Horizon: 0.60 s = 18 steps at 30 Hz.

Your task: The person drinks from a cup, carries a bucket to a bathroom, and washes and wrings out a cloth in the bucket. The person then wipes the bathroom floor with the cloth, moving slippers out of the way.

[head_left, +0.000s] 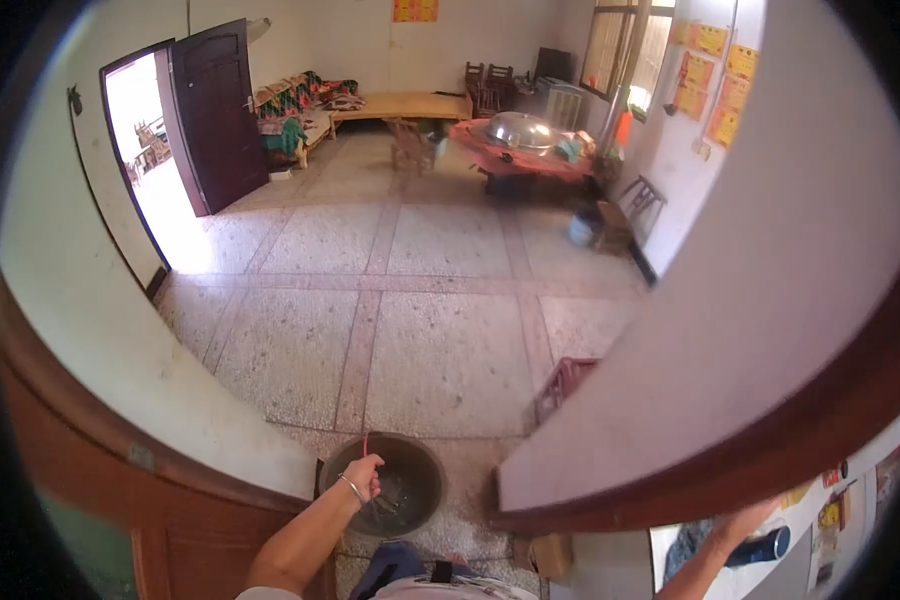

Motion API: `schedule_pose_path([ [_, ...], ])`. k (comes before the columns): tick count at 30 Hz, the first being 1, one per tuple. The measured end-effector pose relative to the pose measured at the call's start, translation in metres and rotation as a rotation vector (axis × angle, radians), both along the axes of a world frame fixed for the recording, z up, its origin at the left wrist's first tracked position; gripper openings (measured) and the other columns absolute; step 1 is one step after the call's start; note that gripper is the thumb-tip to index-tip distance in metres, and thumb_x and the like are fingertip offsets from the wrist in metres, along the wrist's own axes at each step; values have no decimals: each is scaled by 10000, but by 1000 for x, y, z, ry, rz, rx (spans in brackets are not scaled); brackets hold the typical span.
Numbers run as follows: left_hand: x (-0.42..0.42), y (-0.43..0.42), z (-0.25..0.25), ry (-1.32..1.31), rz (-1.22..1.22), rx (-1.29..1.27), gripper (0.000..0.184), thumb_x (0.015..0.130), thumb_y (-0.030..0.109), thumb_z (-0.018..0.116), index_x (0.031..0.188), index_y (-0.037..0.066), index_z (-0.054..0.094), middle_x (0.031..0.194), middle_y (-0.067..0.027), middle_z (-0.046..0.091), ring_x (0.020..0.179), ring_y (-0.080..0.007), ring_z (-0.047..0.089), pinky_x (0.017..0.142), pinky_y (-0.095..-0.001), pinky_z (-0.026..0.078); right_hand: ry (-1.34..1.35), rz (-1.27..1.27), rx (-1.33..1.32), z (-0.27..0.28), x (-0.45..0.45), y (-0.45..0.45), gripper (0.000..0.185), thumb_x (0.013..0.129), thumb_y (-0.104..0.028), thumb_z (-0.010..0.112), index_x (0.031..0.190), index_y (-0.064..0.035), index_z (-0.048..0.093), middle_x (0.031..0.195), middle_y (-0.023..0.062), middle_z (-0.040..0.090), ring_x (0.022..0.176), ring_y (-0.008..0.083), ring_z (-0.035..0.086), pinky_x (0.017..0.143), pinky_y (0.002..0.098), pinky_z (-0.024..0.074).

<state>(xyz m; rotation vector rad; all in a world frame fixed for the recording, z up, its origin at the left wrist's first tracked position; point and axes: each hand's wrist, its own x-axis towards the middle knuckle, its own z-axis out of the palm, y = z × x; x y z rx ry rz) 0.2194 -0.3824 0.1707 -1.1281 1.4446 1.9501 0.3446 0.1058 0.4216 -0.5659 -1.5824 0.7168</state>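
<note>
My left hand (366, 477), a bracelet at its wrist, is closed over a round grey-brown basin (432, 500) on the floor. A thin red strip (366, 443) sticks up from its fingers; what it belongs to is unclear. Some small pale shapes show in the basin below the hand. At the lower right, my right hand (750, 520) is blurred above a white-topped surface (670, 545), close to a dark blue cylinder (765, 546) that looks like a bottle. Its fingers cannot be made out. Crumpled bluish plastic (688, 545) lies beside that forearm.
A doorway wall (710, 400) curves past on my right, with a wooden door (210, 540) at lower left. A reddish chair (565, 385) stands beyond the opening. Farther back are a round table (470, 140) with a metal dome cover (520, 130), and an open dark door (220, 120).
</note>
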Motion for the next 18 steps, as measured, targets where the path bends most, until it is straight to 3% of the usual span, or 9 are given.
schedule_pose_path([
  [5,-88,-31,-40,-98,-34,-1,157,715,169,576,638,102,457,505,-13,351,415,-139,368,402,-314,362,4,-281,148,-15,-27,-40,483,907,-318,354,1304,-53,275,1296,90,302,1162,228,324,945,342,253],
  [8,-139,-46,-57,-170,-54,-59,148,717,157,564,637,92,458,506,-30,354,415,-147,374,399,-328,384,-108,-334,161,-52,-51,-62,460,903,-308,365,1283,-58,300,1250,94,335,1117,232,357,906,352,285],
  [11,-187,-74,-78,-216,7,-68,136,714,157,559,642,90,465,505,-36,353,411,-152,369,396,-323,375,-392,-240,28,-136,-79,-81,436,898,-298,376,1262,-63,325,1204,97,369,1072,237,390,867,363,316],
  [15,-255,-121,-118,-221,137,-102,102,697,131,555,653,81,479,507,-45,373,413,-157,374,402,-326,359,-973,73,-323,-286,-115,-111,405,892,-285,391,1234,-70,358,1143,102,413,1011,243,433,814,377,359],
  [16,-271,-127,-106,-234,140,-104,115,769,132,508,713,68,431,463,-70,308,394,-194,336,396,-370,328,-1129,168,-441,-322,-118,-119,398,891,-282,395,1227,-72,366,1127,103,424,996,244,444,801,381,369],
  [18,-298,-151,-125,-258,236,-75,128,769,131,509,698,79,417,454,-60,275,389,-190,310,402,-358,319,-1398,351,-670,-381,-133,-134,383,888,-275,402,1213,-75,383,1097,106,446,966,247,466,775,388,390],
])
